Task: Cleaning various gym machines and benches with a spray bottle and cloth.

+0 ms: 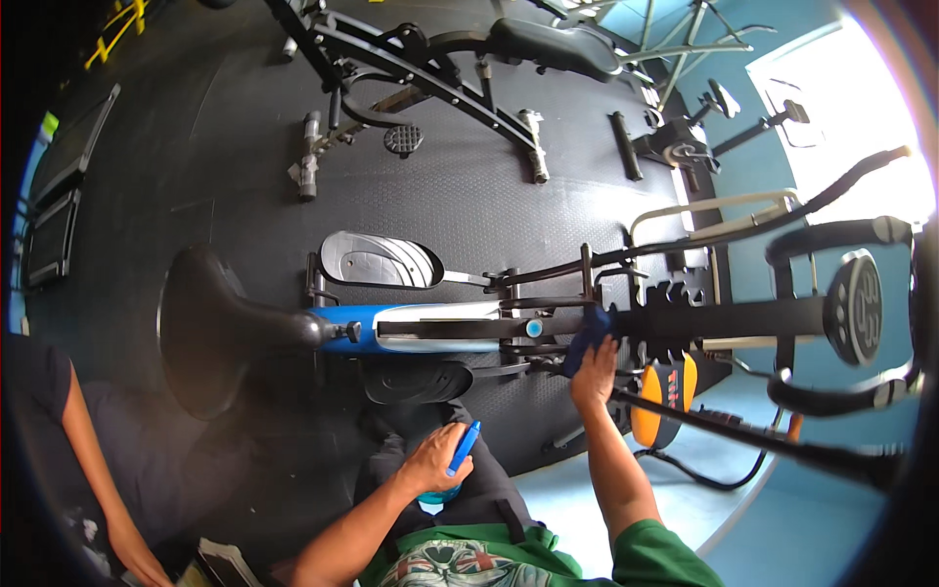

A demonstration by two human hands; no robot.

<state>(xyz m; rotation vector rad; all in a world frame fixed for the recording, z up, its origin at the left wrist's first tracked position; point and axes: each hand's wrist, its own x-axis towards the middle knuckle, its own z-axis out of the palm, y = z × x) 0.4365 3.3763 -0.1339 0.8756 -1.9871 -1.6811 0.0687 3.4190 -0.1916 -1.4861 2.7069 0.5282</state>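
Observation:
Before me stands a seated elliptical trainer with a blue and white frame cover (440,339), a black saddle (202,323) and a round-knobbed console (853,308). My right hand (596,376) presses a dark blue cloth (587,341) against the lower part of its upright black post (719,320). Closer to my body, my left hand (434,461) grips a spray bottle (463,447) with a blue trigger head. Its teal lower part shows beneath my fingers. One grey footplate (381,260) is beyond the frame; a darker footplate (418,382) is on my side.
Long handle levers (704,418) flank the post. Behind it are an orange and black padded machine (664,400) and an exercise bike (678,147). A weight bench (554,45) stands across the black floor. Another person's arm (95,455) hangs at lower left.

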